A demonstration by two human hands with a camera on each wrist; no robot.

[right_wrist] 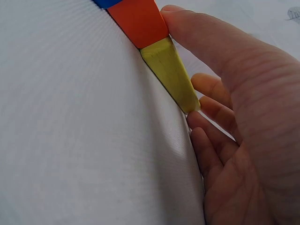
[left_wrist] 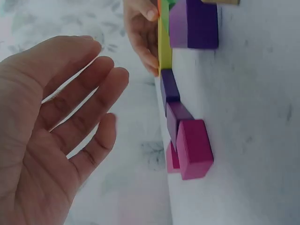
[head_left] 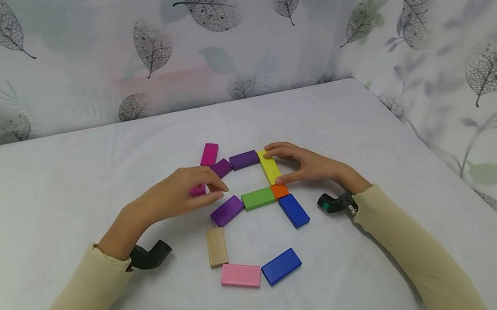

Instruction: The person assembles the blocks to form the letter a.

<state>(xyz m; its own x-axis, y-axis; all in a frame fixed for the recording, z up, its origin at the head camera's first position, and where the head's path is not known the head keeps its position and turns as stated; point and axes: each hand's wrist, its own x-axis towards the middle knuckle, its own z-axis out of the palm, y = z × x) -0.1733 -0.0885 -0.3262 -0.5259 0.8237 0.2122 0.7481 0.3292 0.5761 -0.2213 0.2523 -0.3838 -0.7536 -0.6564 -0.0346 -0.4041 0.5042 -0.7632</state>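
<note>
In the head view my right hand (head_left: 306, 164) holds a yellow block (head_left: 270, 168) by its ends, the thumb near its lower end and fingertips at its far end. Below that block lies an orange block (head_left: 280, 191), with a green block (head_left: 258, 198) to its left. The left hand (head_left: 180, 191) hovers over the left side of the arrangement, fingers loosely bent and holding nothing; it partly covers a magenta block (head_left: 197, 190). In the left wrist view this magenta block (left_wrist: 196, 150) stands clear of the fingers. Two purple blocks (head_left: 244, 160) (head_left: 221, 168) lie between the hands.
Nearer on the white table (head_left: 41, 211) lie a violet block (head_left: 227, 211), a plain wooden block (head_left: 217, 247), a pink block (head_left: 240, 275) and two blue blocks (head_left: 281, 266) (head_left: 294, 210). Another magenta block (head_left: 209, 154) is at the far end. Leaf-print cloth (head_left: 217, 28) hangs behind.
</note>
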